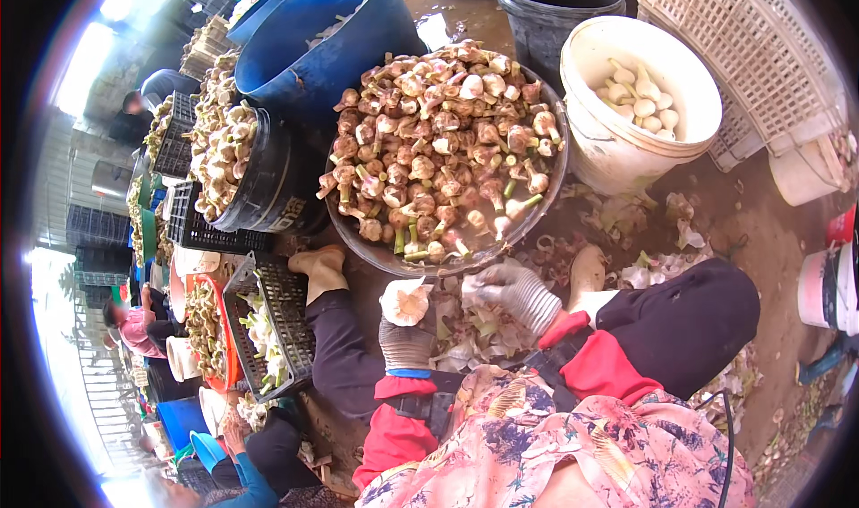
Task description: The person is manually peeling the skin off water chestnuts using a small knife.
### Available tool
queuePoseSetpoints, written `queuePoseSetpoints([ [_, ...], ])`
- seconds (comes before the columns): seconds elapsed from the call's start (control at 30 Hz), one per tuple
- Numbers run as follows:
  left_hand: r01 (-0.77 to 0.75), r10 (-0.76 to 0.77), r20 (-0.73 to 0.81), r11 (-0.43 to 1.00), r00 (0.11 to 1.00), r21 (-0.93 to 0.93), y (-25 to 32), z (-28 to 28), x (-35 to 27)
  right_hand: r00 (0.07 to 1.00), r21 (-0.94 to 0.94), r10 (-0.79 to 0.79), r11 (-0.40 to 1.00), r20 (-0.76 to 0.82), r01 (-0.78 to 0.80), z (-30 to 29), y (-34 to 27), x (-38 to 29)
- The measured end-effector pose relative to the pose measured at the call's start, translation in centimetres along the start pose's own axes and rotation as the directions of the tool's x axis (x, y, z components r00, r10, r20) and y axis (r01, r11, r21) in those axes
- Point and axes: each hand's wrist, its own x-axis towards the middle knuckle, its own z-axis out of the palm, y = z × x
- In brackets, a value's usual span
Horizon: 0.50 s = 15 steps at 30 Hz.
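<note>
My left hand (pixel 407 337), in a grey ribbed work glove, holds a pale garlic bulb (pixel 405 302) with its flat face towards the camera. To its right, my gloved right hand (pixel 513 291) is beside the near rim of a wide round basin; its fingers are bent, and whether they hold anything cannot be told. The basin (pixel 333 221) is heaped with unpeeled reddish-brown garlic bulbs (pixel 439 139) with short cut stems. Peeled white bulbs (pixel 645 109) lie in a white bucket (pixel 590 152) behind and right of the basin. Loose garlic skins (pixel 483 330) cover the ground below my hands.
At left are a blue tub (pixel 322 58), a black bucket (pixel 258 166) full of garlic and a black crate (pixel 268 333) holding stemmed pieces. White crates (pixel 751 58) stack at the back right. A co-worker's arm in a blue sleeve (pixel 251 481) is at lower left.
</note>
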Motion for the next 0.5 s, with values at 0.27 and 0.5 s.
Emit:
queuePoseSetpoints([
  [0.27,-0.235,-0.012,0.244,0.24,0.97,0.942,-2.1,0.7,0.8,0.991,-0.222,-0.137,0.966,0.009,0.135,2.8,-0.8,0.0],
  [0.5,0.095,-0.084,-0.137,0.993,0.987,0.076,-1.4,0.3,2.7,0.862,-0.366,0.17,0.93,0.478,0.019,2.6,-3.7,-1.6],
])
